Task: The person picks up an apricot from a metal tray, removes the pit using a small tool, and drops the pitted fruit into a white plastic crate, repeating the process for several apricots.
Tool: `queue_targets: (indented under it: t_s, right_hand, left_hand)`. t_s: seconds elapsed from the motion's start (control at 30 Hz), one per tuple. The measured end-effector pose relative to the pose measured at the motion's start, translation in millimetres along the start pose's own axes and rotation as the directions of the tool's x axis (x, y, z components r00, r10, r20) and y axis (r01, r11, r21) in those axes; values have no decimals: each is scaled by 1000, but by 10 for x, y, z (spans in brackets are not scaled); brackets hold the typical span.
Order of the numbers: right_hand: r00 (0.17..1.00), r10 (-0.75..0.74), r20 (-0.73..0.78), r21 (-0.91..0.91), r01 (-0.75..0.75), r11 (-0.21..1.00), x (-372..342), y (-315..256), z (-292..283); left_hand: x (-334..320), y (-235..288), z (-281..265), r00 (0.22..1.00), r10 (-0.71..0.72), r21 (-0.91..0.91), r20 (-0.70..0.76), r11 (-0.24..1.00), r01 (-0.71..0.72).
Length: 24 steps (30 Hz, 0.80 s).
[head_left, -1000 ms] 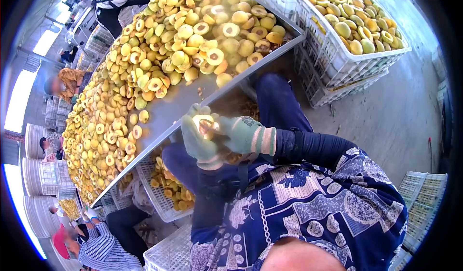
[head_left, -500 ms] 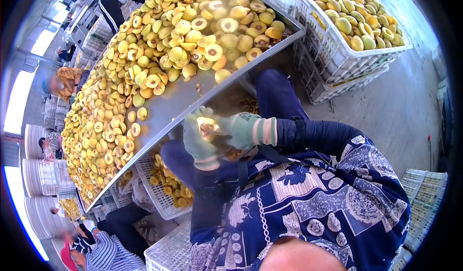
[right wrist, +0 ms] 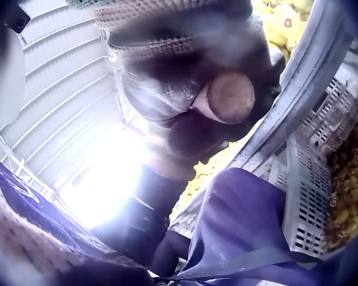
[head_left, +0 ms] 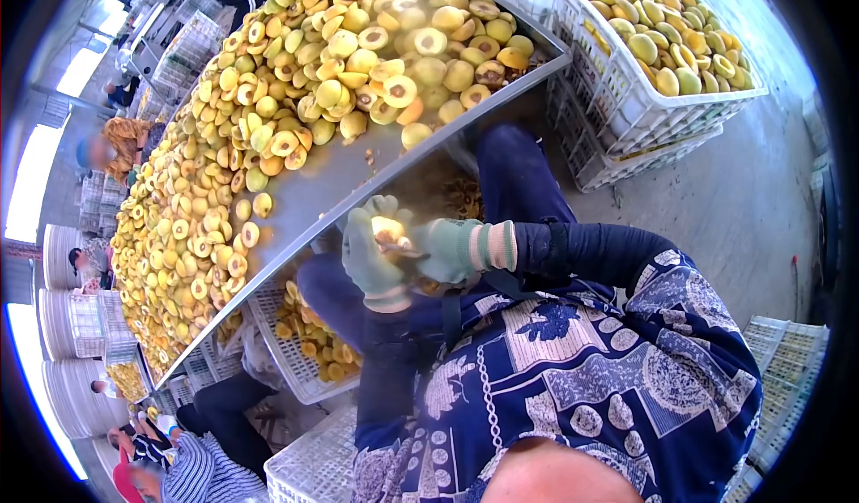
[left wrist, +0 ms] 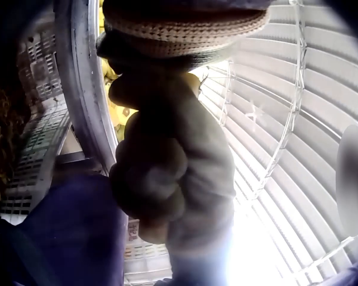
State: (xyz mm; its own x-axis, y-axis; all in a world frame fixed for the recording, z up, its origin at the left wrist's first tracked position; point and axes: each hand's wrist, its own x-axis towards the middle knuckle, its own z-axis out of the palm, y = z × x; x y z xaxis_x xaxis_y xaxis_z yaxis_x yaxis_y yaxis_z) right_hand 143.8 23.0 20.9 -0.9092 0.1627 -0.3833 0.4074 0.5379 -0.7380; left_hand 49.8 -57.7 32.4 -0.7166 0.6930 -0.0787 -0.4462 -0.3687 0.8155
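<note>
My gloved left hand (head_left: 369, 261) holds a yellow peach half (head_left: 388, 230), its pale cut face turned up, just in front of the metal table edge. Beside it, my gloved right hand (head_left: 452, 251) grips a short tool, whose round wooden handle end (right wrist: 231, 97) pokes out of the fist in the right wrist view. The tool's dark tip (head_left: 402, 247) meets the fruit; its shape is blurred. In the left wrist view the left hand (left wrist: 173, 161) has curled fingers, and the fruit is hidden there.
A metal-edged table (head_left: 309, 176) bears a big heap of peach halves (head_left: 268, 109). White crates (head_left: 640, 127) of fruit stand stacked at the right. Under the table edge is another crate (head_left: 286, 364) with fruit. Other people (head_left: 210, 467) sit along the table's far side and lower left.
Both hands stay together at the table edge. The peach half has turned a little in the left hand, and the brown middle seen earlier shows less. A striped-shirt person has shifted.
</note>
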Motion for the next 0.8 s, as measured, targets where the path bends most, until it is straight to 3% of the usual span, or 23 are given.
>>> queue_targets:
  t_s: [0.07,0.17,0.23,0.27,0.33,0.4,0.47,0.53,0.6,0.63,0.67,0.73,0.8]
  right_hand:
    - [994,-70,-79,23,72,997,13,11,28]
    - [998,33,-60,170,-23,985,-44,-110,-61]
    - [940,142,312,460,-280,843,-221,-321,-258]
    - [938,143,315,456,-281,844,-248,-336,-261]
    - [937,141,321,689,-333,644,-298,-368,-242]
    - [931,172,322,700,-357,619,-306,-362,-231]
    - [909,-147,391,881,-324,346,-246,-273,-154]
    - [917,-151,368,902,-313,298,-235,-226,-58]
    - [873,-379,308,949,-312,52,-134,-120,23]
    - [852,-441,282,948,-319,-11,-120,-94,44]
    - [852,-441,283,947,-322,-13,-113,-82,68]
    - [815,-524,249,910,-382,-162,-100,-73,92]
    - [797,-562,220,897,-392,-206,-60,-53,156]
  left_hand:
    - [24,-54,-72,999,32,-8,-24,999,-32]
    - [68,-122,-224,997,-57,-97,57,993,62]
    - [42,-102,-203,999,2,0,38,1000,-2]
    - [51,-116,-223,999,4,-3,34,1000,-4]
    - [97,-122,-269,996,92,89,-3,992,-91]
    - [101,-126,-252,996,86,112,-26,990,-82]
    - [75,-133,-207,987,132,144,-86,982,-119]
    - [109,-138,-270,991,123,154,-48,981,-114]
    - [142,-103,-284,992,129,190,-4,974,-126]
    - [147,-99,-302,992,130,190,-6,974,-126]
    - [152,-102,-326,988,155,193,11,969,-154]
    - [180,-101,-336,977,207,196,51,957,-213]
    - [197,-98,-309,970,240,206,25,949,-240]
